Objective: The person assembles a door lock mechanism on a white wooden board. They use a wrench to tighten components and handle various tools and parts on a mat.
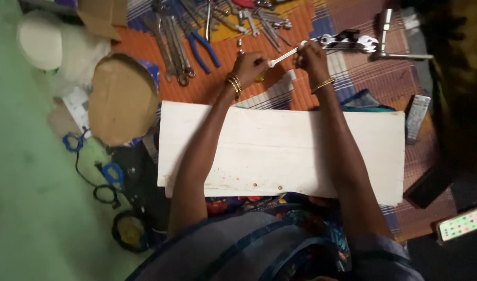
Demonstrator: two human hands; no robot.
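- The left hand (250, 66) and the right hand (311, 58) hold one slim, bright silver metal spanner (285, 54) between them, above the orange part of the striped woven mat (306, 88) on the floor, just beyond the far edge of the white wooden board (280, 151) that lies across the person's lap.
- The left grip is closed around the lower end of the spanner; the right grip pinches its upper end between fingertips and thumb. Both are narrow and full, neither is free.
- The spanner looks stiff and light for its length, a thin flat bar that should not bend. Its polished surface probably slips under sweaty fingers, so the flat shank near each end seems the safest place to take it, as both hands do here.
- It does not look fragile; a drop onto the mat would likely do no harm.
- Beyond the hands, near the mat's far edge, lies a row of grey steel spanners (171, 44), blue-handled pliers (204, 47) and a fanned set of chrome wrenches (347, 41).
- A round brown cardboard lid (121, 99) sits beside the board's left end, and a grey remote control (417, 117) lies near its right end.
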